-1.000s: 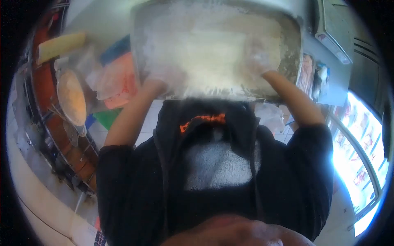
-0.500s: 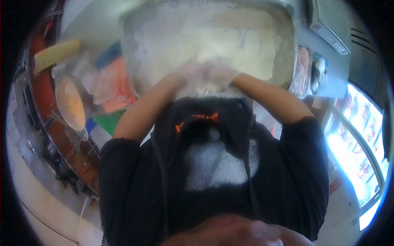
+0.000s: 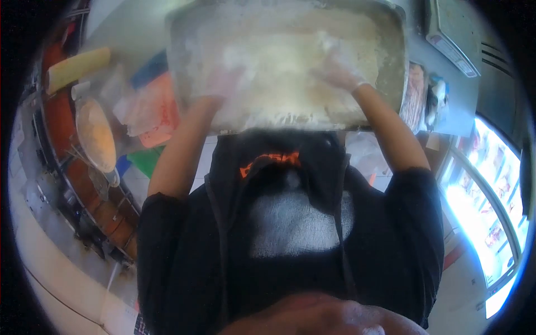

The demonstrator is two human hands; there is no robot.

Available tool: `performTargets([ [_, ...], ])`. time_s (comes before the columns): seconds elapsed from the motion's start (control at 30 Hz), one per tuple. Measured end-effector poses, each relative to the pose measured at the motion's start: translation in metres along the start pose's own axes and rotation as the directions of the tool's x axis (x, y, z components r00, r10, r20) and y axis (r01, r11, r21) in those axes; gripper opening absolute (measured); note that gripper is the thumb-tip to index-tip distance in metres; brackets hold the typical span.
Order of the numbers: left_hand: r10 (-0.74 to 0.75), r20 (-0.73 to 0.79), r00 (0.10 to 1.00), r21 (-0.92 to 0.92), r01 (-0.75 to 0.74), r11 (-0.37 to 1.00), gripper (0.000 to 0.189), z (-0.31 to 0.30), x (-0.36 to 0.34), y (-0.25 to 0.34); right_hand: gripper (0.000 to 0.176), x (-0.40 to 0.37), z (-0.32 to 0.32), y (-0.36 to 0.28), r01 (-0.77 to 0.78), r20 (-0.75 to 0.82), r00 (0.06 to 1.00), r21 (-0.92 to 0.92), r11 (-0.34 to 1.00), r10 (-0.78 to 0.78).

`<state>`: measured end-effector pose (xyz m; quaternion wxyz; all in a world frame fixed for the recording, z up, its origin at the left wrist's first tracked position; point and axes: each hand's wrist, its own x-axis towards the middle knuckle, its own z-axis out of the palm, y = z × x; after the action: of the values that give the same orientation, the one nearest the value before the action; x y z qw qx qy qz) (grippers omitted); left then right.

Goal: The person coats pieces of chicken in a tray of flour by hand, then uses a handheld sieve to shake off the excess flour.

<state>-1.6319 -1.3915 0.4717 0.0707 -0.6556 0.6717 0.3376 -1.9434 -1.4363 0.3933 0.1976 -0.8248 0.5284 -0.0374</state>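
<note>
A large rectangular metal tray [image 3: 400, 70] lies in front of my body, with a wide layer of pale powder that looks like flour [image 3: 282, 61] inside. Over its left part is my left hand [image 3: 225, 79], blurred and dusted white, thumb held out toward the middle. My right hand [image 3: 339, 71] is over the right part, coated in the same powder, with thumb and fingers apart. Both hands are low at the powder, well separated. Along the tray's near edge the powder is heaped unevenly.
Left of the tray are a red plastic bag [image 3: 159, 109], a bowl of orange-yellow crumbs [image 3: 96, 137] and a yellow roll [image 3: 79, 70]. To the right lie a wrapped reddish pack [image 3: 413, 96] and a scale-like device [image 3: 451, 42]. A lit display fridge [image 3: 486, 201] stands farther right.
My hands were together at the tray's near middle; now they are apart, the left one moved left and the right one moved right and farther from my body.
</note>
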Motion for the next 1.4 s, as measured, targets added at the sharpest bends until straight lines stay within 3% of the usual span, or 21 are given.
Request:
performTargets([
  [0.03,0.154,-0.016,0.988,0.002,-0.154,0.988,0.049,-0.002,-0.002,-0.003,0.093,0.005,0.006,-0.002,0.089,-0.330,0.922,-0.332,0.939,-0.204],
  [0.07,0.157,-0.017,0.987,0.010,-0.157,0.988,0.049,0.000,0.003,-0.009,0.093,0.015,0.005,-0.015,0.084,-0.337,0.920,-0.329,0.940,-0.201],
  [0.13,0.319,-0.134,0.938,0.097,-0.308,0.947,0.042,0.012,0.024,-0.026,0.081,0.039,-0.002,-0.047,-0.125,-0.024,0.992,-0.084,0.989,0.123],
  [0.17,0.323,-0.139,0.936,0.104,-0.311,0.945,0.042,0.012,0.030,-0.033,0.081,0.041,0.005,-0.049,-0.126,-0.034,0.992,-0.084,0.988,0.124],
  [0.23,0.514,-0.070,0.855,0.684,-0.335,0.649,0.037,0.009,0.039,-0.045,0.066,0.034,0.047,-0.051,0.050,-0.017,0.999,0.372,0.927,-0.047],
  [0.37,0.369,-0.034,0.929,0.661,-0.256,0.705,0.034,-0.009,0.073,-0.041,0.040,0.023,0.110,-0.043,0.288,-0.212,0.927,0.930,0.229,-0.309],
  [0.4,0.398,-0.078,0.914,0.633,-0.263,0.728,0.034,-0.006,0.081,-0.043,0.039,0.019,0.075,-0.037,0.284,-0.238,0.958,0.841,0.461,-0.157],
  [0.43,0.425,-0.125,0.897,0.604,-0.271,0.749,0.034,-0.001,0.091,-0.045,0.038,0.015,0.027,-0.039,0.115,-0.272,0.960,0.593,0.797,0.064],
  [0.47,0.437,-0.139,0.889,0.607,-0.272,0.747,0.034,0.009,0.110,-0.047,0.037,0.015,-0.008,-0.037,-0.138,-0.319,0.913,0.347,0.928,0.255],
  [0.53,0.227,-0.382,0.896,0.280,-0.122,0.952,0.037,0.036,0.145,-0.043,0.035,0.027,-0.019,-0.011,-0.366,-0.335,0.866,0.079,0.927,0.371],
  [0.67,0.107,-0.471,0.876,0.293,0.041,0.955,0.042,-0.010,0.086,0.052,0.033,0.073,0.026,0.001,-0.382,-0.246,0.901,-0.055,0.923,0.358],
  [0.73,-0.058,-0.135,0.989,0.131,0.076,0.989,0.044,0.011,0.118,0.033,0.033,0.085,0.046,-0.018,-0.322,-0.316,0.896,0.016,0.947,0.310],
  [0.83,-0.051,-0.393,0.918,0.178,0.131,0.975,0.041,-0.019,0.062,0.064,0.034,0.084,0.061,-0.035,0.014,-0.462,0.877,0.299,0.954,0.132],
  [0.93,-0.009,-0.323,0.946,0.239,0.091,0.967,0.040,-0.039,0.048,0.070,0.036,0.074,0.045,-0.046,0.562,-0.649,0.752,0.542,0.625,-0.114],
  [0.97,0.008,-0.285,0.958,0.265,0.071,0.962,0.040,-0.044,0.044,0.070,0.036,0.065,0.023,-0.051,0.560,-0.648,0.754,0.543,0.626,-0.112],
  [1.0,0.024,-0.249,0.968,0.289,0.051,0.956,0.040,-0.048,0.043,0.069,0.031,0.052,-0.018,-0.058,0.086,-0.466,0.875,0.410,0.908,0.128],
  [1.03,0.038,-0.217,0.975,0.309,0.032,0.951,0.039,-0.050,0.042,0.067,0.027,0.046,-0.041,-0.062,-0.405,-0.350,0.836,0.128,0.905,0.423],
  [1.07,0.035,-0.217,0.976,0.305,0.033,0.952,0.039,-0.036,0.060,0.054,0.027,0.059,-0.025,-0.050,-0.403,-0.348,0.838,0.124,0.907,0.420],
  [1.13,0.114,-0.398,0.910,0.004,-0.122,0.992,0.049,0.010,0.106,0.023,0.033,0.092,0.020,-0.019,-0.074,0.254,0.951,-0.363,0.929,0.176],
  [1.23,0.247,-0.390,0.887,0.205,-0.178,0.963,0.044,-0.066,0.006,0.102,0.036,0.094,0.021,-0.038,-0.014,0.200,0.976,-0.335,0.942,0.086],
  [1.4,0.327,-0.034,0.944,0.224,-0.312,0.923,0.038,0.018,0.114,0.005,0.042,0.062,0.006,-0.069,0.075,0.094,0.994,-0.267,0.961,-0.052],
])
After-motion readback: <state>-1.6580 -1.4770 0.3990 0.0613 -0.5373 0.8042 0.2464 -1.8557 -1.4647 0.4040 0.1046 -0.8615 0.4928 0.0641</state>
